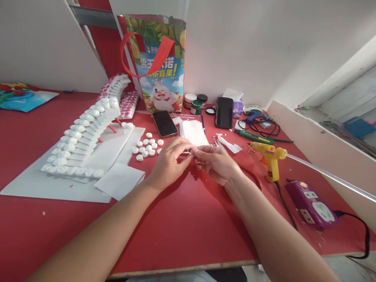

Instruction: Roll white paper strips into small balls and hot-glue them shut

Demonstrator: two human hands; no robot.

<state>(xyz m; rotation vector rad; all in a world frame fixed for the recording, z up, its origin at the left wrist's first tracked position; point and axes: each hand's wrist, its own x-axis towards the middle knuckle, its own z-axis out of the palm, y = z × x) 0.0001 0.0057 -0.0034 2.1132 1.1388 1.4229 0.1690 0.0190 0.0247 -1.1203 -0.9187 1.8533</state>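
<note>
My left hand (172,160) and my right hand (217,162) meet above the middle of the red table (176,231), thumbs and fingertips pinched together. A sliver of white shows at the fingertips, but the fingers hide what it is. Just left of my left hand lie several small white rolled rosettes (148,147). Beyond the fingertips is a stack of white paper sheets (193,132). A red curved rim (252,176) shows partly behind my right forearm.
At left, a curved white paper model (85,135) edged with rosettes stands on white boards (73,190). A phone (165,123), paint jars (196,106) and a printed bag (163,66) are behind. To the right are a yellow glue gun (270,158) and a purple power strip (311,203) with cords.
</note>
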